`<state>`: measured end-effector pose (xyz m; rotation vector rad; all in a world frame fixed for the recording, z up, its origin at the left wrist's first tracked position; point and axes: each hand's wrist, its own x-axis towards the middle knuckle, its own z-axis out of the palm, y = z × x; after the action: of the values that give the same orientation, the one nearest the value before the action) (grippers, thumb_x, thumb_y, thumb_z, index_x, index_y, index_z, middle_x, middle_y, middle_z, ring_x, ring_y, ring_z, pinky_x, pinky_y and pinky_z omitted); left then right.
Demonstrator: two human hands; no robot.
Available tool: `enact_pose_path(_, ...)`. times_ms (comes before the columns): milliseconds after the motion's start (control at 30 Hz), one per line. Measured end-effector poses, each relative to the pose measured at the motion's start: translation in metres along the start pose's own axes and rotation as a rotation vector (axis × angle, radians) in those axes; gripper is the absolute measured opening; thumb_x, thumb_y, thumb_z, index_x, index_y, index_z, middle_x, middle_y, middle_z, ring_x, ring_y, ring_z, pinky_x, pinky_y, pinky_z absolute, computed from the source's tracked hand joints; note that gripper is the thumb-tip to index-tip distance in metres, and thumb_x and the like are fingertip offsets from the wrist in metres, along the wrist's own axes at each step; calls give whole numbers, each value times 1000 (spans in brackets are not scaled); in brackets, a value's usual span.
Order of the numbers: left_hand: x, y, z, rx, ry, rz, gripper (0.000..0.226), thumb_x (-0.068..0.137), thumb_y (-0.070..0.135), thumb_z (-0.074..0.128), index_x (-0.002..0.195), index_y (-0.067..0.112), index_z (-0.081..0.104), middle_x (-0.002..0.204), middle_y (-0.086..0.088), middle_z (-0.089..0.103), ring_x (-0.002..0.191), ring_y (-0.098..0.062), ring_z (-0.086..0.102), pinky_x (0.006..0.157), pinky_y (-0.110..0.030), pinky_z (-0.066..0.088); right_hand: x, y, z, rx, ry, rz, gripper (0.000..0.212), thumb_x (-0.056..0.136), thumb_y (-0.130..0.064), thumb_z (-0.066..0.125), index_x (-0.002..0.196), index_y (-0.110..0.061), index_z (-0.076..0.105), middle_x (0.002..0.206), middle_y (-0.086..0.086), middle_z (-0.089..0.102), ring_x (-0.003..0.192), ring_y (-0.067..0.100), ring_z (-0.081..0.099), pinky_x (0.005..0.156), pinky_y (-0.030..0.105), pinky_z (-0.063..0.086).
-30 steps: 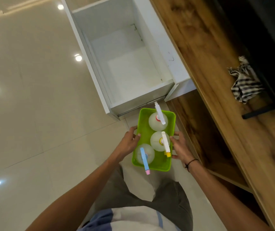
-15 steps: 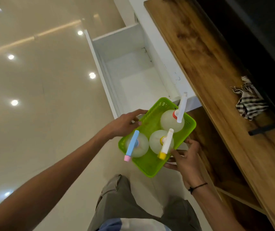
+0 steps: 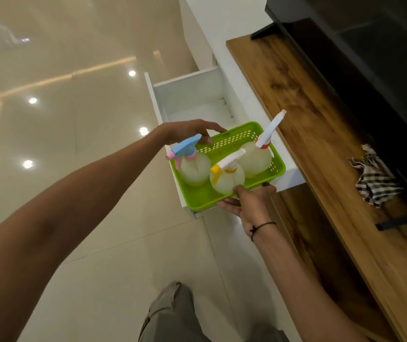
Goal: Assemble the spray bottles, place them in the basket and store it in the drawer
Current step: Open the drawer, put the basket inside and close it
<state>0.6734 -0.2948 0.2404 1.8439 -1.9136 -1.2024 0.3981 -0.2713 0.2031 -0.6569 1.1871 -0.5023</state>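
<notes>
Since half a second ago, both hands have carried the green basket (image 3: 224,196) forward, so it now hangs over the open white drawer (image 3: 187,95) rather than in front of it, tilted with its far end higher.

Nearest, at 6 o'clock, grey trousers (image 3: 172,314) stand on the pale floor (image 3: 74,280). Above them the right hand (image 3: 249,201) holds the basket's near rim, thumb over the edge and fingers beneath, its grip pinching the plastic. Inside stand three assembled spray bottles: a yellow-triggered one (image 3: 225,180) nearest, a blue-and-pink one (image 3: 193,169) at 9 o'clock of it, an orange-collared one (image 3: 256,156) at 2 o'clock. The left hand (image 3: 187,132) reaches to the far left rim, fingers curled down on it; how firmly it grips I cannot tell. At 3 o'clock a striped cloth (image 3: 375,178) lies on the wooden desk (image 3: 308,119).
</notes>
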Motion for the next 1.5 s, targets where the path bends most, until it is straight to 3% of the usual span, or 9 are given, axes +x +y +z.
enact_pose_path(200, 21, -36, -33, -71, -35, -99, 45, 108, 6, 50, 153, 11, 50, 133, -11, 67, 108, -22, 68, 94, -35, 56, 32, -9, 43, -80, 66, -18, 56, 95, 5, 54, 123, -25, 17, 131, 25, 51, 69, 30, 71, 65, 48, 65)
enact_pose_path(367, 34, -66, -26, -137, 27, -137, 41, 104, 0, 53, 144, 11, 59, 129, -14, 72, 111, -34, 72, 101, -47, 58, 53, -5, 58, -92, 142, 6, 71, 95, 4, 54, 139, -33, 13, 140, 19, 43, 54, 25, 72, 65, 48, 66)
enact_pose_path(600, 54, -91, -28, -232, 22, -216, 37, 111, 6, 44, 142, 6, 64, 135, -9, 69, 112, -20, 67, 86, -20, 59, 82, 3, 67, -74, 187, 53, 93, 93, 8, 53, 159, -27, -2, 147, 15, 41, 68, 35, 71, 52, 37, 61)
enact_pose_path(767, 65, -108, -23, -323, 2, -305, 36, 112, 24, 46, 141, 13, 64, 139, -8, 67, 123, -26, 64, 109, -41, 54, 113, 6, 82, -114, 276, 93, 93, 94, 13, 48, 159, -32, 0, 150, 14, 40, 85, 47, 71, 46, 47, 61)
enact_pose_path(900, 77, -114, -15, -424, -34, -434, 50, 114, 43, 30, 147, 18, 60, 149, -3, 61, 137, -27, 56, 115, -42, 45, 148, 15, 88, 37, 351, 224, 56, 109, -42, 20, 161, -20, 20, 151, 14, 47, 112, 53, 63, 44, 62, 57)
enact_pose_path(1000, 88, -121, -10, -516, -88, -526, 66, 112, 54, 15, 154, 17, 51, 150, -2, 56, 135, -26, 52, 117, -44, 38, 171, 26, 91, 157, 415, 293, 81, 102, -64, 1, 157, -13, 33, 148, 16, 52, 121, 49, 60, 44, 55, 58)
enact_pose_path(1100, 101, -132, -3, -516, -123, -556, 74, 109, 62, 11, 156, 19, 49, 158, -5, 50, 141, -30, 48, 124, -50, 33, 193, 33, 97, 245, 482, 331, 88, 101, -70, 4, 157, -12, 38, 150, 17, 53, 129, 49, 55, 73, 69, 56)
enact_pose_path(1267, 120, -154, 6, -490, -122, -600, 81, 104, 73, 13, 156, 23, 50, 161, -3, 48, 136, -29, 50, 122, -50, 37, 217, 37, 102, 338, 521, 357, 81, 103, -68, 12, 159, -15, 37, 156, 19, 47, 142, 48, 45, 101, 81, 37)
enact_pose_path(1500, 143, -163, 13, -381, -174, -630, 93, 93, 85, 17, 153, 25, 54, 159, 0, 51, 137, -28, 52, 119, -50, 36, 265, 62, 98, -59, 256, 351, 54, 109, -32, 33, 161, -23, 22, 157, 8, 42, 129, 42, 56, 78, 68, 60)
